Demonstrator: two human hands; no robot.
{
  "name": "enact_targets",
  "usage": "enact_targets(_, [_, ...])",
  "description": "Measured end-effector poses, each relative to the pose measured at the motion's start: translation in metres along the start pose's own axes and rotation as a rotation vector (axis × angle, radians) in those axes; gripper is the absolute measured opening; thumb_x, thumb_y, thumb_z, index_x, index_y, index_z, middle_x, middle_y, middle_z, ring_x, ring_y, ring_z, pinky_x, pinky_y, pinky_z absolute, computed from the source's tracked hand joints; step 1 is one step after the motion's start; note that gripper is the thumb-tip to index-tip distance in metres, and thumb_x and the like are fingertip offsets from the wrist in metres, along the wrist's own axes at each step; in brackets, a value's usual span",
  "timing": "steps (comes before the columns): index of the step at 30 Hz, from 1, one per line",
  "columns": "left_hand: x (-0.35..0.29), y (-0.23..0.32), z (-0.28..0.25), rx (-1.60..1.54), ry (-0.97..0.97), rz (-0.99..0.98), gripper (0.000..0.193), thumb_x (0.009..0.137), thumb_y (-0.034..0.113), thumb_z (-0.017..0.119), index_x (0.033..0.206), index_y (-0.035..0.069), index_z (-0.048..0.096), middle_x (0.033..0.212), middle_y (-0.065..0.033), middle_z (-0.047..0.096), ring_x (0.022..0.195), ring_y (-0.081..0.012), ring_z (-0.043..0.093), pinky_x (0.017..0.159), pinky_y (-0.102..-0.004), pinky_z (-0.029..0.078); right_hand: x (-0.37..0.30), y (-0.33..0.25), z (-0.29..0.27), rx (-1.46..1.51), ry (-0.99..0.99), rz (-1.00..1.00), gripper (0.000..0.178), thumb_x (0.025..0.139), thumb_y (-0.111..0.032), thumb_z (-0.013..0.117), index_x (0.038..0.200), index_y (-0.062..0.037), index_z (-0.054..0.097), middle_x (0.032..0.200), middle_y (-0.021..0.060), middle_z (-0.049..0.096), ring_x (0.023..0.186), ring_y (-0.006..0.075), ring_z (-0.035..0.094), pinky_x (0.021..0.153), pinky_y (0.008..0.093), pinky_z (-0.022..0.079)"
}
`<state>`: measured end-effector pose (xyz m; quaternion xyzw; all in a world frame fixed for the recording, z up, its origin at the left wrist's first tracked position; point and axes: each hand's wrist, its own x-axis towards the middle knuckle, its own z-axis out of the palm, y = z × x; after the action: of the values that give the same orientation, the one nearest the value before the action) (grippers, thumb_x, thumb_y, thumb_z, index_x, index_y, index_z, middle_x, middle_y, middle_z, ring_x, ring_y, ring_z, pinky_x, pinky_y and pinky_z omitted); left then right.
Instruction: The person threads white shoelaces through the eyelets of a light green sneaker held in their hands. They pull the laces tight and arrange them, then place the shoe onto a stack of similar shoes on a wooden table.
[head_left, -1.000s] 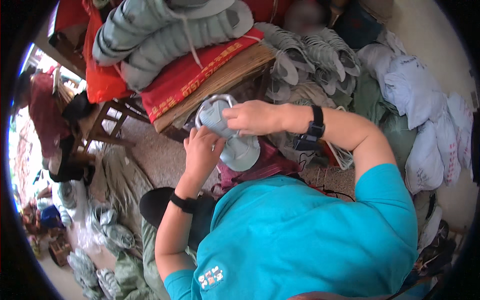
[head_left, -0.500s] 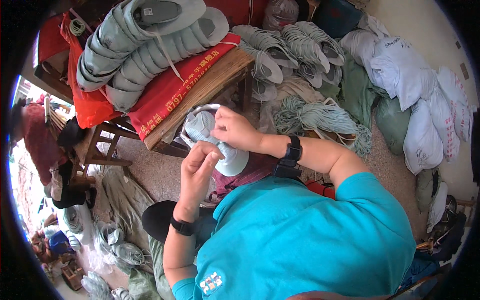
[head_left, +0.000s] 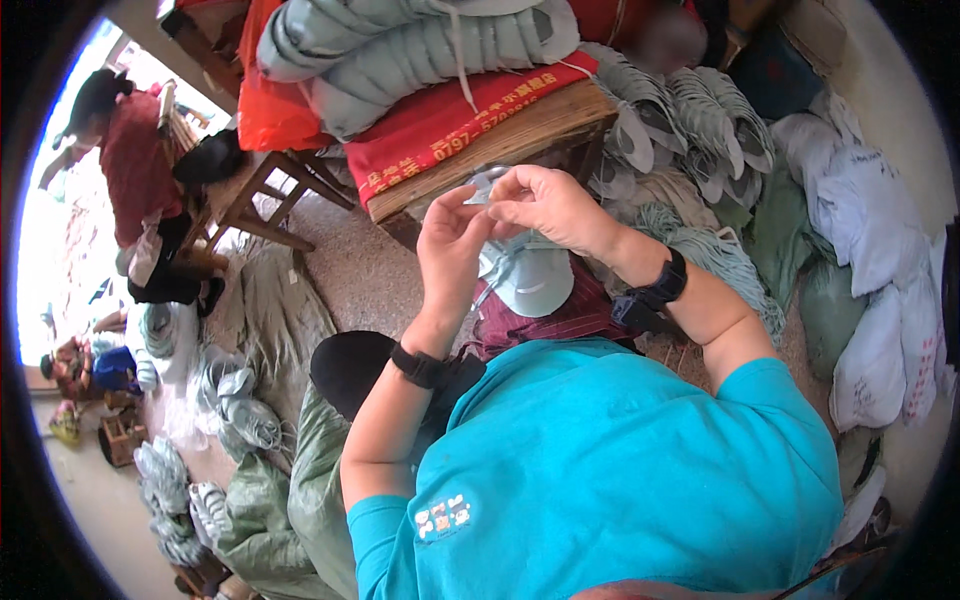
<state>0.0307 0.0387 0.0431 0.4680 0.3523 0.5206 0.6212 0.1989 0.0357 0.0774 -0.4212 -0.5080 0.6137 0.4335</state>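
A pale blue-grey shoe rests over my lap, in front of my knees, with a lace lying loosely across it. Above the shoe my left hand is closed in a pinch, thumb against forefinger. My right hand meets it there, also pinching, with the fingertips of both hands almost touching. Whatever thin thing lies between the fingertips is too small to make out. Both hands hide the middle of the shoe.
A wooden bench ahead bears a red cloth and stacked shoe uppers. More stacked uppers and a bundle of cords lie to the right, near white sacks. Another person stands at the far left by a wooden stool.
Both hands have risen off the shoe, and their fingertips have come together. The view has shifted, so the bench sits further right and more of the other person shows.
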Motion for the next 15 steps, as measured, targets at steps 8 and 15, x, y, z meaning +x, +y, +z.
enact_targets(8, [0.006,0.002,-0.011,0.088,-0.017,0.009,0.041,0.09,0.0,0.062,0.127,-0.004,0.044,0.091,-0.0087,0.066,0.08,-0.015,0.067,0.069,-0.0231,0.052,0.012,0.001,-0.002,-0.333,-0.073,-0.236,0.013,0.092,-0.003,0.061,0.103,0.0008,0.064,0.087,0.0033,0.061,0.079,0.0121,0.065,0.069,0.0248,0.054])
enact_targets(15, [0.005,0.015,-0.036,-0.092,-0.317,-0.27,0.038,0.101,0.032,0.049,0.128,0.005,0.053,0.086,-0.0036,0.066,0.068,-0.0084,0.06,0.056,-0.0213,0.049,0.032,-0.106,0.036,-1.235,0.122,-1.45,0.026,0.079,-0.01,0.07,0.105,-0.0108,0.067,0.084,0.004,0.062,0.064,0.0196,0.061,0.053,0.0305,0.047])
